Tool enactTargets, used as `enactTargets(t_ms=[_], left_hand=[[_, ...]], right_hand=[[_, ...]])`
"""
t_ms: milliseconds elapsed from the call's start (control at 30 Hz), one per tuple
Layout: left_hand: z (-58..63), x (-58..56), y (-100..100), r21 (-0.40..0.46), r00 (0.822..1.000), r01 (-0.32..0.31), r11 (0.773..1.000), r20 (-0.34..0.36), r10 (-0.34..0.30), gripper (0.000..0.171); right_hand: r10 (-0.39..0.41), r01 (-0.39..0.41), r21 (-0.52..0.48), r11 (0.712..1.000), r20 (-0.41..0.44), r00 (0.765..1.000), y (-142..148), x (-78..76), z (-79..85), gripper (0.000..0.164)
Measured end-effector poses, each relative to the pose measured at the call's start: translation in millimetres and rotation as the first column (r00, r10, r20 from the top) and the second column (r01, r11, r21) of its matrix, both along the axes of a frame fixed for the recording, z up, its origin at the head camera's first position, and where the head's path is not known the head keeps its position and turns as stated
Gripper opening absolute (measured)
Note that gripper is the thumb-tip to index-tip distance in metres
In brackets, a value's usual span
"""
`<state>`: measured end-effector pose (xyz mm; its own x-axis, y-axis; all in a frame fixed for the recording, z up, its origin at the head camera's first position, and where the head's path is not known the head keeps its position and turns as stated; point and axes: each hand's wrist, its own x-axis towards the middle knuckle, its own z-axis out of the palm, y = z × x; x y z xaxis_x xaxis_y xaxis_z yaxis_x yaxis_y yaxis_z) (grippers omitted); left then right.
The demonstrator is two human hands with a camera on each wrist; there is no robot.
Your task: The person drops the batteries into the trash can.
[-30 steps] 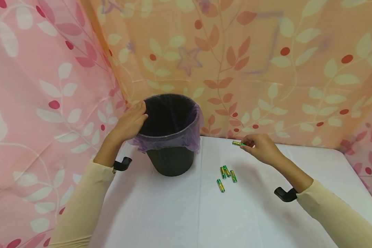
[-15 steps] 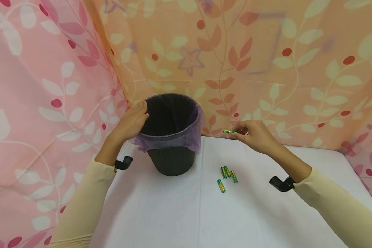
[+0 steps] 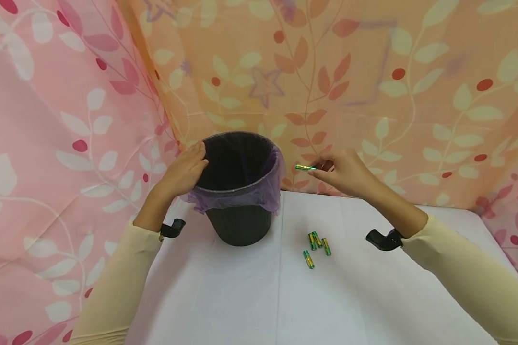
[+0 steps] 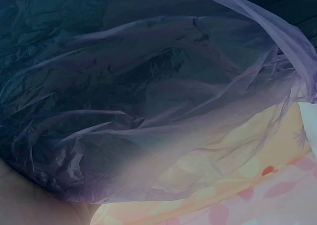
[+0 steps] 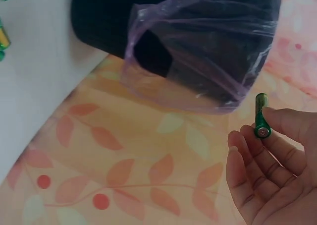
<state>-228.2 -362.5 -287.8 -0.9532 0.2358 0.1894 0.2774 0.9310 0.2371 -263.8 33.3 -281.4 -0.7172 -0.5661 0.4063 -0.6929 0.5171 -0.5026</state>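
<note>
- A single battery (image 3: 303,167) is pinched between thumb and index finger of the right hand (image 3: 343,172); it is held nearly level, clear of the desk, with its free end turned left.
- The other fingers of the right hand are loosely curled beneath it.
- Just left of that hand, a dark bin (image 3: 238,226) is seen standing upright, its rim covered by a folded-over purple bag (image 3: 259,195); the battery is held outside it, apart from the rim.
- Below the right hand and nearer the body, three batteries (image 3: 312,241) are laid close together on the white desk (image 3: 224,292).
- Slightly nearer the body, a fourth battery (image 3: 308,259) is set apart.
- Farther left, the bin's left rim is touched by the left hand (image 3: 183,170); whether the rim is gripped cannot be told.
- Behind both hands, an orange leaf-patterned cloth (image 3: 349,62) is hung.
</note>
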Motion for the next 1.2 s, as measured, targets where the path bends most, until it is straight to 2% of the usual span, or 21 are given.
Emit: enactTargets(t_ms=[100,233,467,567,700,800,933,1067,1200], left_hand=[[0.3,0.3,-0.9,-0.003,1.0,0.002,1.0,-0.002,-0.002,0.057],[1.0,1.2,-1.8,-0.016,1.0,0.009,1.0,-0.004,-0.009,0.058],[1.8,2.8,-1.0,0.013,1.0,0.001,1.0,0.005,-0.001,0.057],[2.3,3.1,-1.0,0.006,1.0,-0.003,1.0,0.007,0.003,0.058],[2.8,2.9,-1.1,-0.001,1.0,-0.006,1.0,0.009,0.006,0.059],[3.2,2.8,-1.2,-0.013,1.0,0.002,1.0,0.002,-0.002,0.058],[2.8,3.1,-1.9,-0.026,1.0,0.01,1.0,-0.008,-0.011,0.057],[1.4,2.5,-1.4,-0.024,1.0,0.013,1.0,-0.011,-0.013,0.057],[1.2,1.8,0.7,-0.039,1.0,0.015,0.999,-0.024,-0.016,0.057]], right_hand=[[0.02,-0.02,-0.012,1.0,0.006,1.0,-6.0,0.7,7.4,0.015],[0.031,-0.031,-0.025,0.999,0.005,0.999,-12.6,1.4,13.7,0.009],[0.04,-0.04,-0.04,0.998,0.008,0.999,-22.7,2.5,20.7,0.015],[0.059,-0.059,-0.05,0.997,0.013,0.998,-27.0,2.9,22.6,0.011],[0.098,-0.1,-0.065,0.993,-0.026,0.995,-33.4,1.3,24.8,0.005],[0.124,-0.129,-0.071,0.989,-0.062,0.99,-39.2,0.0,26.7,0.008],[0.148,-0.153,-0.095,0.984,-0.057,0.987,-47.4,0.1,27.5,0.01],[0.147,-0.143,-0.138,0.98,0.022,0.989,-54.8,2.5,26.3,0.013],[0.191,-0.158,-0.205,0.966,0.15,0.97,-61.4,4.8,23.8,0.013]])
